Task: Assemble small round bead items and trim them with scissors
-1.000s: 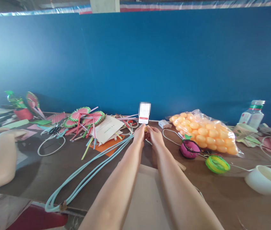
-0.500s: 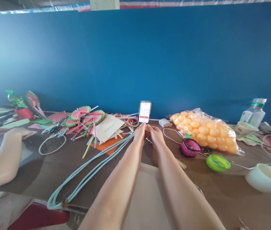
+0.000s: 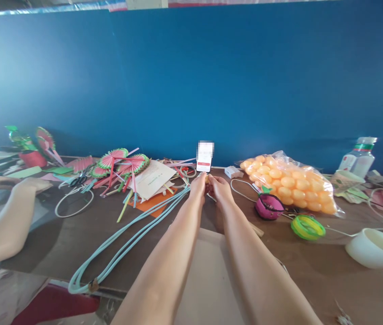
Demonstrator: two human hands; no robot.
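Observation:
Both arms reach out ahead over the table. My left hand [image 3: 198, 185] and my right hand [image 3: 220, 187] meet, closed, just in front of a phone [image 3: 204, 164] that stands upright near the blue wall. Between the fingertips shows a small yellow-orange piece [image 3: 207, 179]; its kind is too small to tell, and my fingers cover most of it. Left of my left hand, pale blue tubing [image 3: 133, 225] lies in long loops. Beside my right hand are a small white box [image 3: 233, 172] and a white cord [image 3: 242, 193].
At right lie a bag of orange plastic eggs [image 3: 289, 183], a magenta basket [image 3: 269, 206], a green-yellow coil [image 3: 308, 227], a white bowl [image 3: 364, 250] and a bottle [image 3: 361, 158]. Paper fans [image 3: 132, 166], papers [image 3: 152, 178] and scissors [image 3: 79, 180] lie left. Another person's arm [image 3: 11, 221] rests far left.
The view has shifted very slightly, so things sit a little higher in it. My hands keep their place around the small piece. The other person's arm has moved slightly right.

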